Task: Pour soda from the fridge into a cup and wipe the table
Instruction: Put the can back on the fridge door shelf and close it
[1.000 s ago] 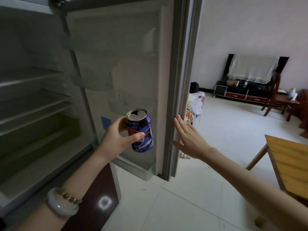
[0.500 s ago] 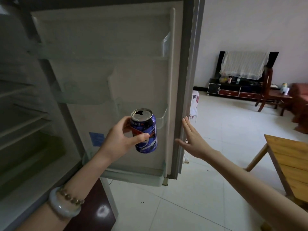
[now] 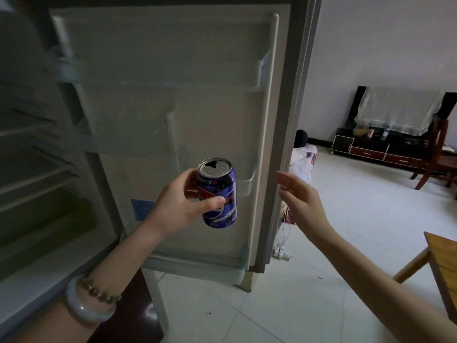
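My left hand [image 3: 178, 206] holds a blue soda can [image 3: 218, 194] upright in front of the fridge door [image 3: 197, 120]; the can's top shows an open mouth. The door stands open with empty clear door shelves, and its inner side faces me. My right hand [image 3: 301, 199] is flat with fingers apart, right beside the door's outer edge [image 3: 289, 144]; whether it touches I cannot tell. The fridge interior [image 3: 29, 169] at the left shows bare shelves. A corner of a wooden table [image 3: 442, 258] shows at the right edge. No cup is in view.
A white tiled floor [image 3: 346, 219] spreads to the right. A power strip with cables [image 3: 280, 253] lies on the floor behind the door. A bundle of cloth [image 3: 304, 159] sits beyond the door. A dark TV stand [image 3: 376, 149] and a wooden chair [image 3: 435, 152] stand at the far wall.
The fridge door has swung further towards the fridge body, showing more of its inner side. My right hand followed its outer edge. The can stayed in my left hand.
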Demonstrator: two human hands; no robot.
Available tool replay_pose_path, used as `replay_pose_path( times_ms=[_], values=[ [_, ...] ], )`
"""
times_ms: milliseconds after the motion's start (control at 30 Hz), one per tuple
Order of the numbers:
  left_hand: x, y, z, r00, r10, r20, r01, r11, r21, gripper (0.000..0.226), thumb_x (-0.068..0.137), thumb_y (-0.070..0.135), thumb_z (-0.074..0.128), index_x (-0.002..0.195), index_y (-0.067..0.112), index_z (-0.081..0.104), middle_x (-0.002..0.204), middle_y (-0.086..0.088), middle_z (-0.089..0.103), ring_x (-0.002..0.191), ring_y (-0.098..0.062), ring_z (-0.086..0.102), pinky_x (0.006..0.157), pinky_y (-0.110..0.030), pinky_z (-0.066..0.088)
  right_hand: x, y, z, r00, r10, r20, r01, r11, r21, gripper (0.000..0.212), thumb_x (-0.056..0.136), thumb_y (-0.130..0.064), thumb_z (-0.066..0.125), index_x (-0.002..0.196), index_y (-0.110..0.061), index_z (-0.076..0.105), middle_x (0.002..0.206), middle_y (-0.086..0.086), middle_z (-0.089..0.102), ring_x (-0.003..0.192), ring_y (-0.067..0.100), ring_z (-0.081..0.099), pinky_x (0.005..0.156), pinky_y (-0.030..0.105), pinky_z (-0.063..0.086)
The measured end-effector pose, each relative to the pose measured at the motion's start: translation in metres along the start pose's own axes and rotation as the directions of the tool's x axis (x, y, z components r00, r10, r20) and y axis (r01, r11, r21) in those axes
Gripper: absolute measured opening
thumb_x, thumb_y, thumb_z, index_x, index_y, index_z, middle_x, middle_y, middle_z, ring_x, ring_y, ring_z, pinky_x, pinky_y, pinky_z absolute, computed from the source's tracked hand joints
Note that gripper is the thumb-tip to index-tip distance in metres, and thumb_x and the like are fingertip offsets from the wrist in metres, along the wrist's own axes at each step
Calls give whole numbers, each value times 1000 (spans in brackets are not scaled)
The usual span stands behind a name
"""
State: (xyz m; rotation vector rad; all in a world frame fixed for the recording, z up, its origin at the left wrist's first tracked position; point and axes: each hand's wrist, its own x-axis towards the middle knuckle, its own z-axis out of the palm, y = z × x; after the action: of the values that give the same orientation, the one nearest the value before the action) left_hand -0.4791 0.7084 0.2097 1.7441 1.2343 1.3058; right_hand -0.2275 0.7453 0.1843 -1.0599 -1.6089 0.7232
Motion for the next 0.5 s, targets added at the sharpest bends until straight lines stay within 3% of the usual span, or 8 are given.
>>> replay_pose_path(
  times_ms=[100,200,367,500],
  values=[
    [9,13,-4,1000,4,3,-4,999,43,70,48,50,79,110,23,60,103,5,71,95,-9,67,89,-36,52,12,-51,-5,967,-67,246,57,997,46,32,92,-3,50,111,-26,62,110,-7,68,104,5,64,93,22,49],
    [22,30,-12,1000,18,-20,-17,997,78,67,50,51,78,110,26,60,103,6,70,97,-9,66,90,-38,52,28,-84,-4,893,-35,449,-6,996,89,31,92,-2,49,116,-18,61,114,-1,67,104,10,64,91,23,51],
    [55,45,-22,992,68,-102,-49,983,176,69,47,57,78,107,28,61,100,11,70,94,-3,65,84,-27,51,53,-98,10,905,-68,420,1,988,158,34,91,3,48,123,-7,57,116,8,66,107,16,63,95,30,50],
    [82,35,-22,992,47,-116,-16,967,253,70,54,49,85,114,24,59,103,13,67,97,-3,64,89,-29,51,72,-89,23,909,-85,409,33,991,133,43,87,12,45,119,-14,56,105,-6,65,98,-1,61,93,18,47]
  ],
)
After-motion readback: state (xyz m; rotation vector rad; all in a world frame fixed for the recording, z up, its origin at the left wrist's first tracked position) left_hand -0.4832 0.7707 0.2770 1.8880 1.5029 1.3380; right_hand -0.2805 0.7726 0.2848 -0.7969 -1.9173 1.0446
